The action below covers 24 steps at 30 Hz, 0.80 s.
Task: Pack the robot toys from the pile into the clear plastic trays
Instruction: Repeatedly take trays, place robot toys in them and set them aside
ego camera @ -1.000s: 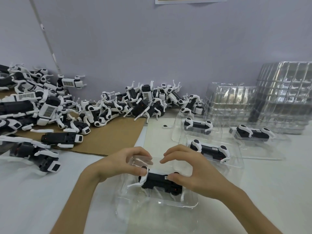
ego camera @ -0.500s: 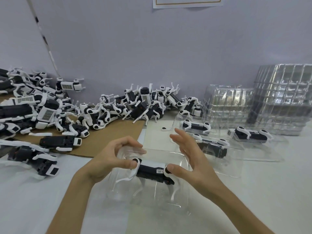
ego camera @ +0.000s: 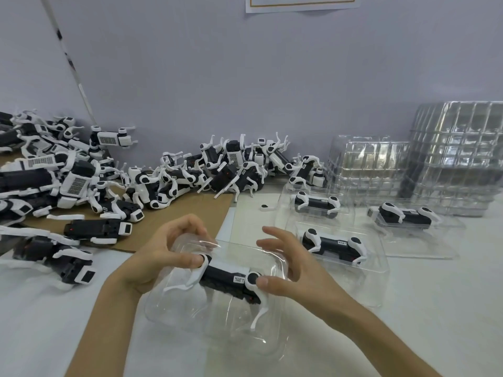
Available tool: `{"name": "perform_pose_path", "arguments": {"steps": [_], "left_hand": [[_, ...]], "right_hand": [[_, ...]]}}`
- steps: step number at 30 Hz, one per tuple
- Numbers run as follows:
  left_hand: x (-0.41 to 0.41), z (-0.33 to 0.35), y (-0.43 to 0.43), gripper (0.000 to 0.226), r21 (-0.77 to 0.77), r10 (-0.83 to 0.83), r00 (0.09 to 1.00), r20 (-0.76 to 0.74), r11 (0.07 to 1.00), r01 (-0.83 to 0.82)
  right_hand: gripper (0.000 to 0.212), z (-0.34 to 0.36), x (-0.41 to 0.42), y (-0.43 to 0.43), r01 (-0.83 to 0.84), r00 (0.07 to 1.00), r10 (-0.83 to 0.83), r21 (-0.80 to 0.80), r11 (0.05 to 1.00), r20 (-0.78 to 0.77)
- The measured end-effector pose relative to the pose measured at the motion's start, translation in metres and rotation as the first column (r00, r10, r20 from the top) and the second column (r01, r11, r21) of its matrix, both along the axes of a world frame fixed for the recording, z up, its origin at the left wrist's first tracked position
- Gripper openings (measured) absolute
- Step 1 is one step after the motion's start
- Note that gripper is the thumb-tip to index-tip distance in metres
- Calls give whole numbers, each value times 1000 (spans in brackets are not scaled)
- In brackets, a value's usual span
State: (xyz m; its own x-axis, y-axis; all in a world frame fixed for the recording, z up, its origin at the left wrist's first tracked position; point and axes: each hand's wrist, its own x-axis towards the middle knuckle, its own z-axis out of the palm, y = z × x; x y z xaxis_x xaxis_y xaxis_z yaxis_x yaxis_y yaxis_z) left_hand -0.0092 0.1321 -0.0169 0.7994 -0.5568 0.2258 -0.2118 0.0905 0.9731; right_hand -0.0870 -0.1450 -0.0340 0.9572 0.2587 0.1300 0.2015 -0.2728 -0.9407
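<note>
The clear tray's (ego camera: 217, 336) left rim is pinched by the left hand (ego camera: 163, 257). The robot toy (ego camera: 228, 278) inside is pressed by the right hand's (ego camera: 296, 276) thumb, its fingers spread.

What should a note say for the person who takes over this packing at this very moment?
Left hand: fingers curled over the far rim of the clear tray, thumb on one end of the robot toy lying in it.
Right hand: fingers spread, thumb pressing the toy's other end.
Done: three packed trays on the right, one toy in each.
Left: this toy seems not fully seated, so press it home. Then continue with the pile at the cardboard. The empty tray stacks stand by the wall on the right.
</note>
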Motion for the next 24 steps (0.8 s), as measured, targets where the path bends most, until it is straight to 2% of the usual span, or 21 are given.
{"name": "perform_pose_path", "arguments": {"steps": [8,15,17,19,22,24], "left_hand": [[5,-2,0,36,-202,145,988,52,970,-132],[2,-4,-13,32,-274,155,988,-27,949,-157],[2,-3,-17,38,-211,188,982,7,960,-182],[1,-3,-23,53,-120,233,972,42,967,-227],[0,-4,-31,75,45,313,948,62,948,-316],[-1,-6,-35,70,123,238,971,-6,964,-235]], "right_hand": [[86,6,-6,6,109,979,-134,159,981,157],[99,5,-4,4,69,997,-72,250,966,3],[96,4,-1,2,95,995,-83,333,938,-49],[88,3,3,0,159,987,-140,419,894,-75],[81,2,6,-4,245,965,-261,483,841,-35],[79,1,7,-5,270,951,-311,500,823,-3]]}}
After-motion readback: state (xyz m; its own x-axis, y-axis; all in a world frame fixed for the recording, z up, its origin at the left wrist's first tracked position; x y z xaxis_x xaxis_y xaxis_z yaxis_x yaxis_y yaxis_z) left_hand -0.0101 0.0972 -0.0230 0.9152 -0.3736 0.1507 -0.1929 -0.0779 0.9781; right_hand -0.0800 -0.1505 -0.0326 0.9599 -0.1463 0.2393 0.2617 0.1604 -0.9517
